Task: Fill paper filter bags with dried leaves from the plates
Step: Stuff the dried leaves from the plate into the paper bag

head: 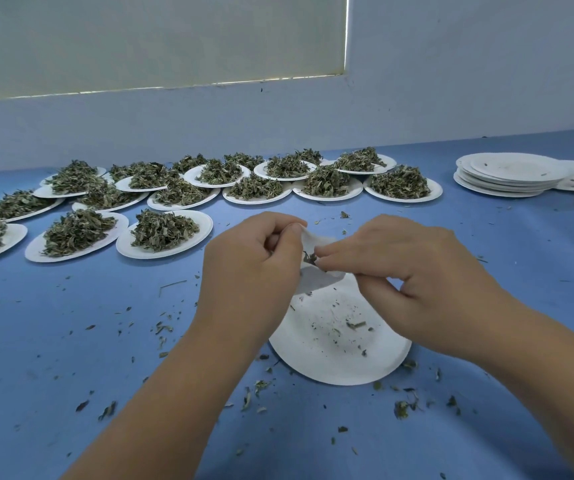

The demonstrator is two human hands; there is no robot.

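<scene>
Filter bag (313,239) pinched by left grip (254,261) and right grip (410,271), above plate (330,365).

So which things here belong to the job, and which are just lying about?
In the job: white paper filter bag, pinched by left hand and right hand; nearly empty white paper plate beneath; white paper plates heaped with dried green leaves.
Lying about: stack of empty white paper plates; scattered green leaf crumbs.
</scene>
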